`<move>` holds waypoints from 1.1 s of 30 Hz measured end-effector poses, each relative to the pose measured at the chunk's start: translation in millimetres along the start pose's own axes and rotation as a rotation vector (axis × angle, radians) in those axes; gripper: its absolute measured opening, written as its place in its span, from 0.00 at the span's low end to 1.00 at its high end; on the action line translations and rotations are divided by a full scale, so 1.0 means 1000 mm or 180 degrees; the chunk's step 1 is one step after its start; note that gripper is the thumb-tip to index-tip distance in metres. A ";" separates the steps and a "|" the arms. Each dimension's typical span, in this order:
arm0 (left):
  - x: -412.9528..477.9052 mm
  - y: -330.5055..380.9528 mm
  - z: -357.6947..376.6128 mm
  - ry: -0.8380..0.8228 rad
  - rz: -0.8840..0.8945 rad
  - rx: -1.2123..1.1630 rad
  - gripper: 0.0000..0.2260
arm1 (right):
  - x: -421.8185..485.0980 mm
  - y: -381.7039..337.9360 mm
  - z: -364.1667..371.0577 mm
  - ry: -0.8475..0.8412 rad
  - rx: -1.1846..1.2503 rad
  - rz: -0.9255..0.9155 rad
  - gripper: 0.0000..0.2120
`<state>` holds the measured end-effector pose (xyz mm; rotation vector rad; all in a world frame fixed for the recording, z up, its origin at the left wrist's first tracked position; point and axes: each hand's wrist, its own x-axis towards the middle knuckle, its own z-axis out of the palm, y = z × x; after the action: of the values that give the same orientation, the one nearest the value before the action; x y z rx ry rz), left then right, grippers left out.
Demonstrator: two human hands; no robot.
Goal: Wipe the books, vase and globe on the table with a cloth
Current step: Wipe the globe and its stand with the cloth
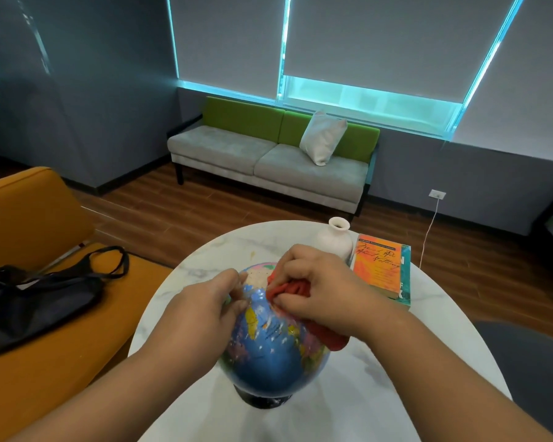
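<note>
A blue globe (268, 352) on a black base stands near the front of the round white marble table (380, 393). My left hand (211, 301) holds the globe's upper left side, fingers curled over it. My right hand (313, 282) grips a bunched red cloth (291, 288) and presses it against the globe's upper right; a tail of the cloth hangs down below the wrist. Behind my right hand stands a white vase (336, 239). Beside the vase lies a stack of books (382, 269), an orange cover on top.
An orange sofa (45, 362) with a black bag (35, 298) on it stands left of the table. A grey and green sofa (268, 157) with a white cushion sits by the far window. A white cable (428, 234) runs to a wall socket. A dark chair (530, 362) is at the right.
</note>
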<state>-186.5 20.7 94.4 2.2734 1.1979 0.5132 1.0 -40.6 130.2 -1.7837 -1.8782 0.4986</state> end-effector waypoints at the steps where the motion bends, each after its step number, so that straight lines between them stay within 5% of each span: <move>1: 0.001 -0.001 0.000 0.0007 0.0002 -0.0030 0.10 | -0.002 0.009 0.000 0.0172 0.0279 0.0118 0.06; 8: 0.003 -0.003 0.001 0.0072 -0.0003 -0.0031 0.09 | -0.041 0.065 0.038 0.1406 0.1666 0.0870 0.13; 11: 0.003 -0.001 0.004 0.0091 0.0004 0.0066 0.08 | -0.046 0.068 0.050 0.1646 0.1605 0.1082 0.12; 20: 0.005 -0.004 0.000 0.0080 -0.0005 -0.0004 0.09 | -0.033 0.025 0.036 0.1089 0.0814 0.0072 0.09; 26: 0.006 -0.005 0.001 0.0123 -0.0031 0.0108 0.09 | -0.051 0.056 0.045 0.1605 0.1530 0.0484 0.15; 33: 0.006 -0.001 0.002 0.0180 -0.0074 0.0224 0.10 | -0.039 0.022 0.047 0.1479 0.0874 0.0155 0.07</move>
<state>-182.8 25.0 92.8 2.3152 1.2874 0.5378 -8.1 -74.4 75.6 -1.5981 -1.3806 0.3059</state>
